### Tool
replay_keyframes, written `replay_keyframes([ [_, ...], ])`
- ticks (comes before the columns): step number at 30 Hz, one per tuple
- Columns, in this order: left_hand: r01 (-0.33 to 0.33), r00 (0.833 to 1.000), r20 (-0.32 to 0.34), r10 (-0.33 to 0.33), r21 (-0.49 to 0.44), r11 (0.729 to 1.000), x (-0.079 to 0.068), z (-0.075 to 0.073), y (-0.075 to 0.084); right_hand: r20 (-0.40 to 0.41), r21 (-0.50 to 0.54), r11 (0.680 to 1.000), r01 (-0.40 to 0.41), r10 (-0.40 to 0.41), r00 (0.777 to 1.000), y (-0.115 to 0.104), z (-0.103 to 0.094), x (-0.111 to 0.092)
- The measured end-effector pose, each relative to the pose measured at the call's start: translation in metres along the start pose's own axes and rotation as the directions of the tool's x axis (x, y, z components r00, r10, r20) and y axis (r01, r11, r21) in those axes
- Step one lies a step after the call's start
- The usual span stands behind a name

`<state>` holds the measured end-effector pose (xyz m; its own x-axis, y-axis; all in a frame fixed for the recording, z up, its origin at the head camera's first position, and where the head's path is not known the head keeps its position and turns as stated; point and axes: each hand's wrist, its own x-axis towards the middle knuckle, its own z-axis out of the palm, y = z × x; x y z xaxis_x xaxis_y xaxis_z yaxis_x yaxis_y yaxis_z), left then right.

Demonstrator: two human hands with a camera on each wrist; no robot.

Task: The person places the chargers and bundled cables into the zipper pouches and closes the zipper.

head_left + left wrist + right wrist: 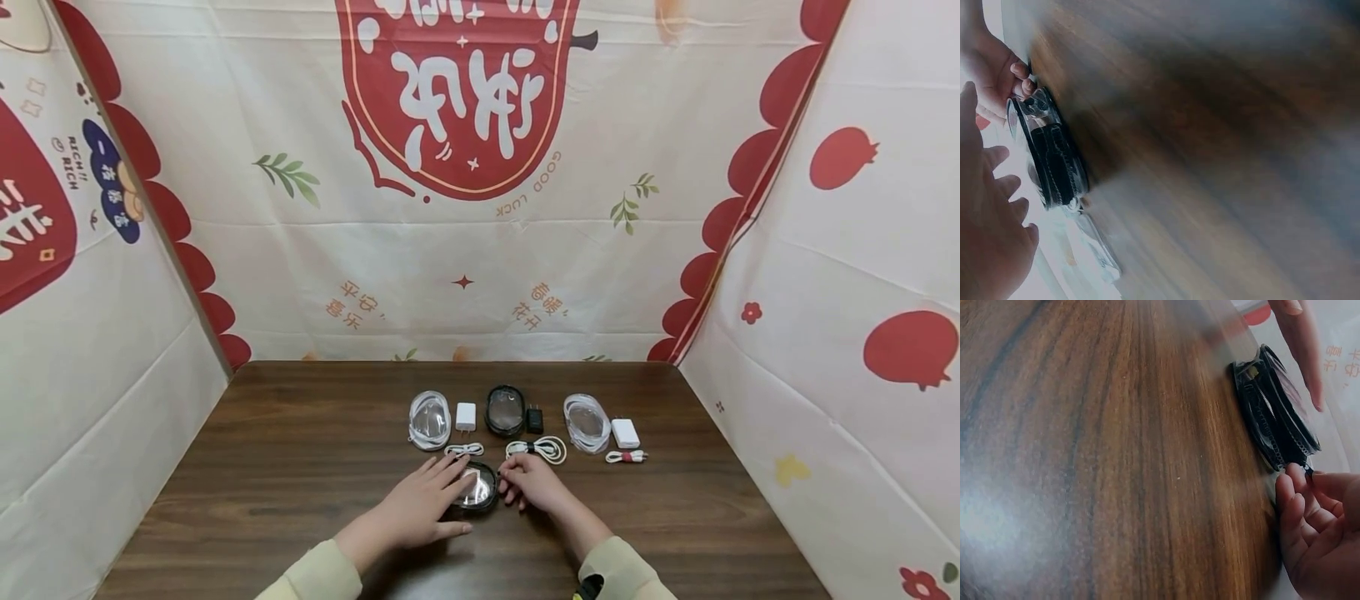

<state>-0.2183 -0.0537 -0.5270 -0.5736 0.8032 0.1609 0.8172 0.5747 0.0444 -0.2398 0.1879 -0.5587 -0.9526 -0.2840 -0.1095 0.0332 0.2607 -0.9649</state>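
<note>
A small oval black zip case [487, 493] with a see-through top lies on the table near the front. My left hand [420, 507] reaches over its left side with the fingers straight; in the left wrist view the fingertips are spread near the case [1057, 159]. At the right end of the case, my right hand [534, 483] pinches the small dark zipper pull [1309, 470] between thumb and forefinger. In the right wrist view a dark gap shows along the zip side of the case [1266, 412].
Behind stand a white clear-topped case [430, 421], a black case [506, 411] and another white case [587, 423]. Beside them lie a white charger [466, 416], a black charger [534, 419], another white charger [625, 433], and bundled cables [551, 450]. Printed cloth [465, 250] walls the table.
</note>
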Motion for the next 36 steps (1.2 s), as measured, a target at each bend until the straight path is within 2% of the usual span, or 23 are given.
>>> replay_keyframes([
  [6, -0.055, 0.997, 0.054, 0.053, 0.026, 0.998, 0.014, -0.001, 0.0, 0.005, 0.008, 1.0, 0.017, -0.017, 1.0, -0.001, 0.0, 0.001],
  [13, -0.081, 0.993, 0.087, 0.075, 0.068, 0.994, 0.013, 0.003, -0.001, 0.024, 0.012, 1.0, 0.02, -0.02, 1.0, -0.001, -0.001, 0.0],
  [20, -0.052, 0.992, 0.116, 0.046, 0.05, 0.997, 0.014, 0.01, 0.001, 0.053, 0.034, 0.999, -0.013, 0.011, 0.999, 0.005, -0.004, -0.006],
  [27, -0.048, 0.995, 0.095, 0.044, 0.045, 0.998, 0.016, 0.023, -0.004, 0.091, 0.069, 0.997, -0.046, 0.04, 0.995, 0.003, -0.004, -0.02],
  [36, -0.029, 0.995, 0.095, 0.024, 0.046, 0.999, 0.016, 0.022, -0.003, 0.147, 0.076, 0.996, -0.046, 0.035, 0.988, -0.001, 0.004, -0.031],
])
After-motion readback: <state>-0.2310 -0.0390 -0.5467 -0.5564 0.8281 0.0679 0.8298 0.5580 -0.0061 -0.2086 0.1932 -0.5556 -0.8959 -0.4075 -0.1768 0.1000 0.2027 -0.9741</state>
